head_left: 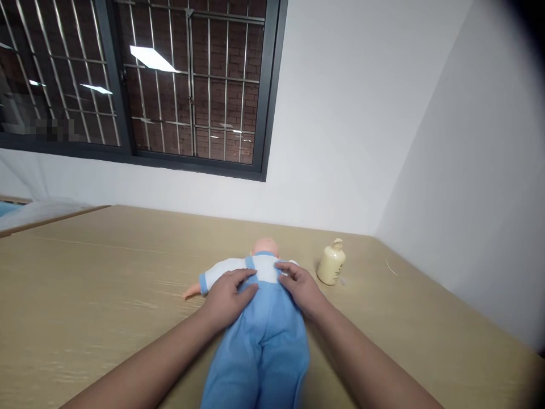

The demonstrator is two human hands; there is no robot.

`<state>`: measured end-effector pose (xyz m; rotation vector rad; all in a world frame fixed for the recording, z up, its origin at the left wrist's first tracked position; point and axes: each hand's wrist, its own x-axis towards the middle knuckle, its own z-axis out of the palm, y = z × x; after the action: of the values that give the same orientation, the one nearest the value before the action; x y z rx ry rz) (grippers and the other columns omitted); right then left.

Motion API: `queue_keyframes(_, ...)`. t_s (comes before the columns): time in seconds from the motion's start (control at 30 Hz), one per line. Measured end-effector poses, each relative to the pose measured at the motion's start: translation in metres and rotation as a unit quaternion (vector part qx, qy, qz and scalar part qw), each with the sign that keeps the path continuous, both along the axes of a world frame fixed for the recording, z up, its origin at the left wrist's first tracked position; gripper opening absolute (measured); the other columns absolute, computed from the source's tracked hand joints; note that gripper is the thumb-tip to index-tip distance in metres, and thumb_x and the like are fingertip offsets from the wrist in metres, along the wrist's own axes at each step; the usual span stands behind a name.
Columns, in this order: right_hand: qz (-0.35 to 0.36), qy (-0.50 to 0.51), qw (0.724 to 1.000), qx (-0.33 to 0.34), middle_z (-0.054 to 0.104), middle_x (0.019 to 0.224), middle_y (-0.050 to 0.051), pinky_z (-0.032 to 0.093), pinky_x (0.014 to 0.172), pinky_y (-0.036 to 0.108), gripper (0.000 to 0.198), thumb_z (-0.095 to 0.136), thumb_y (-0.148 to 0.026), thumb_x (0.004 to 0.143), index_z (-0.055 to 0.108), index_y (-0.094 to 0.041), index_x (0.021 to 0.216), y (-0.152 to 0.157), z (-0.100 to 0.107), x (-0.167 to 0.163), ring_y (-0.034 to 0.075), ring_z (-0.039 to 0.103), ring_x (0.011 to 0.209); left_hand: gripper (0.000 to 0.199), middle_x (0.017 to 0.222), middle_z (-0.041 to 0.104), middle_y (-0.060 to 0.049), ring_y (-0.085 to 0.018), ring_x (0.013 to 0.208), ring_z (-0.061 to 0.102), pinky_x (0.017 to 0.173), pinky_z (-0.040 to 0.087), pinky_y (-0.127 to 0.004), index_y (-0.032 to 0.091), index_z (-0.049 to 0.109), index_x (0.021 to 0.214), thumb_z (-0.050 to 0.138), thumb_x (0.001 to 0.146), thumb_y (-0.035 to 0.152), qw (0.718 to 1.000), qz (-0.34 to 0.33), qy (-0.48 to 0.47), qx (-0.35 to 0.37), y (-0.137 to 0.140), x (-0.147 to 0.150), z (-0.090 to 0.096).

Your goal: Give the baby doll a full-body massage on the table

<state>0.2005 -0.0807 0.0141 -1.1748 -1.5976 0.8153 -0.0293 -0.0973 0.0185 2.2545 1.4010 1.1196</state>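
A baby doll [266, 312] in light blue overalls and a white top with blue cuffs lies stretched out on the table, its head pointing away from me. Only the smooth crown of its head shows, and no face is visible. My left hand [230, 295] rests on the left side of its upper body, fingers spread over the strap and bib edge. On the other side my right hand [301, 284] lies with its fingers apart near the right strap. Neither hand wraps around the doll. One doll arm reaches out to the left; the other is mostly hidden behind my right hand.
A cream-coloured bottle [331, 265] stands to the right of the doll on the wooden table [106, 295]. A thin pale strip [390, 267] lies farther right. White walls border the table's back and right, below a barred window [191, 85]. Clear plastic sheeting [51, 207] is at far left.
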Motion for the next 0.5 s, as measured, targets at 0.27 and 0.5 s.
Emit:
queue_keyframes(0.27,-0.120,-0.183,0.954,0.206,0.064,0.103,0.006,0.049,0.083,0.036,0.024,0.056,-0.028,0.089,0.068,-0.025,0.109,-0.015,-0.004,0.000,0.019,0.061,0.085,0.024,0.098,0.061,-0.010,-0.026,0.094,0.059,0.085,0.047,-0.042,0.021,0.072,0.087,0.053,0.091,0.034,0.981,0.049,0.130,0.135,0.001,0.017,0.021)
queue_keyframes(0.5,-0.079,-0.343,0.882,0.314,0.063,0.085,0.007,0.044,0.082,0.036,0.018,0.051,-0.024,0.093,0.068,-0.020,0.090,-0.038,0.002,-0.019,0.022,0.056,0.087,0.025,0.086,0.065,-0.009,-0.025,0.088,0.060,0.081,0.045,-0.039,0.017,0.069,0.090,0.046,0.094,0.026,0.971,-0.004,0.189,0.148,-0.006,0.025,0.008)
